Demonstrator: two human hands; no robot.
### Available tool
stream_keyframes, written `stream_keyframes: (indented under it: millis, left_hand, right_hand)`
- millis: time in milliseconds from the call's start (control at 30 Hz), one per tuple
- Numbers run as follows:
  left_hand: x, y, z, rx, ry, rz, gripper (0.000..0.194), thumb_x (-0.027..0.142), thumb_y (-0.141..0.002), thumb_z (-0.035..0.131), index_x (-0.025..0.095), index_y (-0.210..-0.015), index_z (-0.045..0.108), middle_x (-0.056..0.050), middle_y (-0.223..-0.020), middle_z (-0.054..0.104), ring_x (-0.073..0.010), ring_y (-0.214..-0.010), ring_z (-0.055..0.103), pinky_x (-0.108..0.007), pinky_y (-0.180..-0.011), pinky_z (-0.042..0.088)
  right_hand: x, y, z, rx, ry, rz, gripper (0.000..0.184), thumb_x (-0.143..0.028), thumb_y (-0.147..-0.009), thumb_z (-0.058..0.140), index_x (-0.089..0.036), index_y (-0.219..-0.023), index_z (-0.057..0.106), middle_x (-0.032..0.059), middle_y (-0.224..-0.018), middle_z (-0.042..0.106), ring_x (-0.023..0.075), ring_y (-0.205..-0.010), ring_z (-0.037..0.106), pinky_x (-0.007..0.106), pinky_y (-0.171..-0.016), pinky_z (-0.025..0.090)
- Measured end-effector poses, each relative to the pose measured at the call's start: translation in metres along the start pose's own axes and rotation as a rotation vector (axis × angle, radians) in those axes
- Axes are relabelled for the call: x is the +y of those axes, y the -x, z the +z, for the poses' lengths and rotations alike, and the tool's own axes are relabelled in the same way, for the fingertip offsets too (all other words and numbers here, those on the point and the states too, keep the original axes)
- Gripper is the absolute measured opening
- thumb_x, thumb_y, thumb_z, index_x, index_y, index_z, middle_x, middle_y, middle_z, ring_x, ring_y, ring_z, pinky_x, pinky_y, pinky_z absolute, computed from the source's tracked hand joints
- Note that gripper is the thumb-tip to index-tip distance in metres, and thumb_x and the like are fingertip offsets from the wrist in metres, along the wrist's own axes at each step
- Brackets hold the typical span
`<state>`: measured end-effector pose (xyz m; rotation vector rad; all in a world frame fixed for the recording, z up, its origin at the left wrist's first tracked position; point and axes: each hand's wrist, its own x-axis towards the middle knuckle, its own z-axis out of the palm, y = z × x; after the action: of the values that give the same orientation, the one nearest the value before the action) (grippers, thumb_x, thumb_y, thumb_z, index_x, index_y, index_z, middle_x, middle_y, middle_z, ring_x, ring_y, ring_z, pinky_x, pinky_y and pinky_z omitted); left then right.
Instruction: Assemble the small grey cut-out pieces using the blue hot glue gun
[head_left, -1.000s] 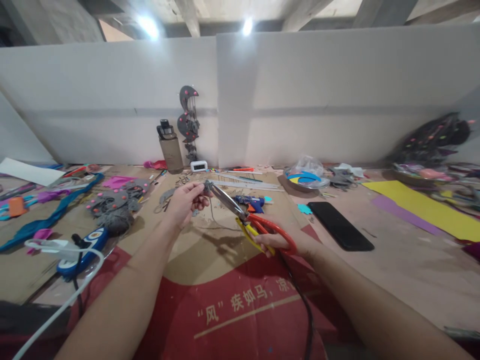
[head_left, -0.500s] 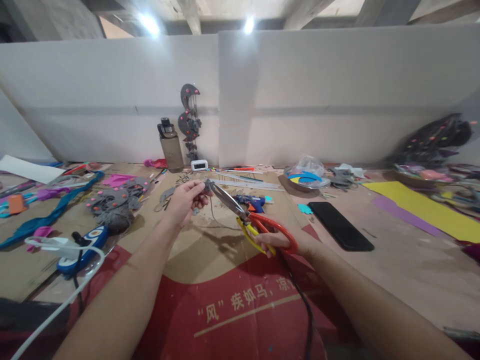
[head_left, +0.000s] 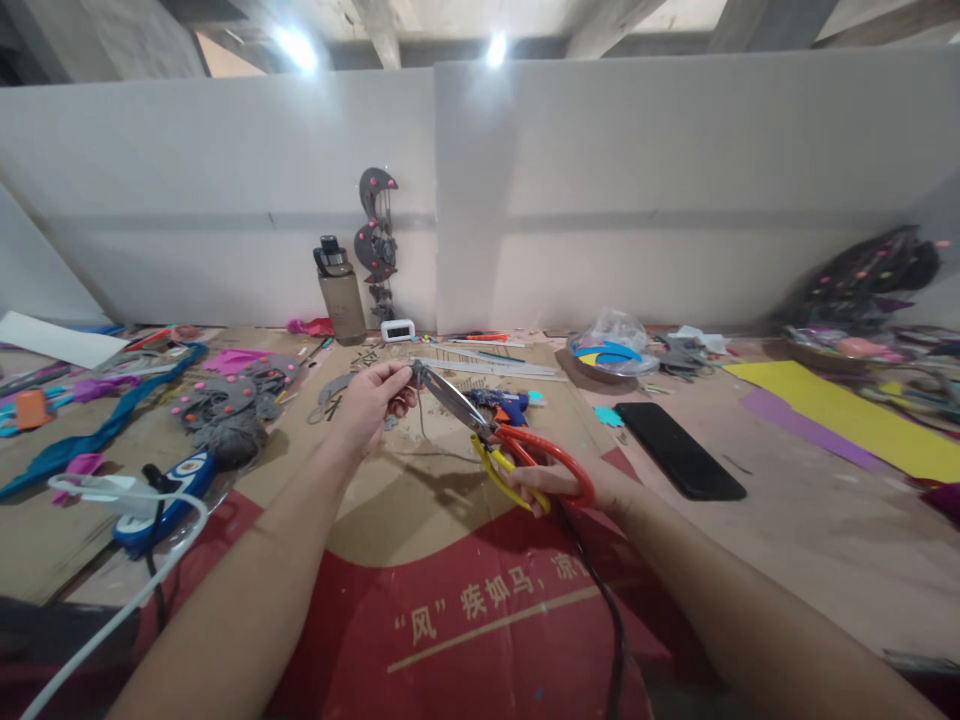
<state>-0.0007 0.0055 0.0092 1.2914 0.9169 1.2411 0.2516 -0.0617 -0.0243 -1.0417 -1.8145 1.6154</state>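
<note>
Scissors with one red and one yellow handle are gripped in my right hand, blades pointing up and left. The blade tips meet a small dark grey piece pinched between the thumb and fingers of my left hand. From that piece a thin grey strand hangs down and runs toward the right over the cardboard. My fingers hide most of the grey piece, so its exact kind does not show. Just behind the scissors lies a blue glue gun with an orange trigger.
A phone lies to the right. Grey felt shapes with pink dots and a power strip with cables are on the left. A bottle, a small white clock and a bagged bowl stand along the back panel.
Hardly anything differs. Both hands keep their places, with the scissor tips still at the grey piece; the whole view has shifted very slightly.
</note>
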Motion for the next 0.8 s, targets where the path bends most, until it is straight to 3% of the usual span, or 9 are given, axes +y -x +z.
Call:
stream_keyframes:
  millis: [133, 267, 400, 567, 800]
  left_hand:
    - [-0.003, 0.0, -0.001, 0.054, 0.015, -0.02, 0.028, 0.04, -0.066, 0.07, 0.013, -0.072, 0.061, -0.003, -0.065, 0.061, -0.0072, -0.049, 0.051, -0.02, -0.042, 0.031]
    - [-0.009, -0.003, -0.003, 0.222, 0.032, -0.054, 0.026, 0.035, -0.065, 0.07, 0.013, -0.074, 0.06, -0.004, -0.073, 0.063, -0.0064, -0.05, 0.053, -0.017, -0.04, 0.032]
    - [-0.01, -0.004, -0.001, 0.333, 0.098, -0.109, 0.021, 0.027, -0.064, 0.069, 0.012, -0.074, 0.058, -0.001, -0.067, 0.061, -0.0054, -0.047, 0.051, -0.016, -0.038, 0.031]
    - [-0.008, -0.002, 0.004, 0.331, 0.185, -0.146, 0.02, 0.024, -0.063, 0.07, 0.012, -0.073, 0.057, 0.0, -0.06, 0.058, -0.0056, -0.045, 0.051, -0.015, -0.037, 0.031]
    - [-0.007, 0.001, 0.007, 0.276, 0.206, -0.117, 0.02, 0.024, -0.064, 0.069, 0.011, -0.076, 0.058, -0.003, -0.067, 0.063, -0.0071, -0.049, 0.055, -0.016, -0.039, 0.036]
  right_hand:
    - [-0.007, -0.001, 0.005, 0.082, 0.091, -0.079, 0.044, -0.033, -0.077, 0.058, -0.02, -0.119, 0.05, -0.0018, -0.075, 0.056, 0.0096, -0.054, 0.052, 0.022, -0.049, 0.045]
    - [-0.006, -0.006, 0.012, 0.232, 0.315, -0.219, 0.052, -0.027, -0.076, 0.058, -0.018, -0.126, 0.048, 0.0034, -0.089, 0.062, 0.0138, -0.072, 0.057, 0.026, -0.065, 0.048]
    - [-0.001, -0.01, 0.02, 0.317, 0.53, -0.281, 0.052, -0.022, -0.076, 0.056, -0.019, -0.128, 0.048, 0.0074, -0.104, 0.064, 0.0184, -0.089, 0.06, 0.032, -0.08, 0.048]
    - [0.004, -0.015, 0.027, 0.327, 0.61, -0.337, 0.054, -0.02, -0.075, 0.057, -0.021, -0.128, 0.048, 0.0077, -0.126, 0.056, 0.0217, -0.113, 0.053, 0.036, -0.097, 0.041]
    - [0.011, -0.019, 0.027, 0.418, 0.712, -0.335, 0.056, -0.02, -0.073, 0.056, -0.019, -0.128, 0.047, 0.009, -0.126, 0.056, 0.022, -0.117, 0.052, 0.037, -0.099, 0.041]
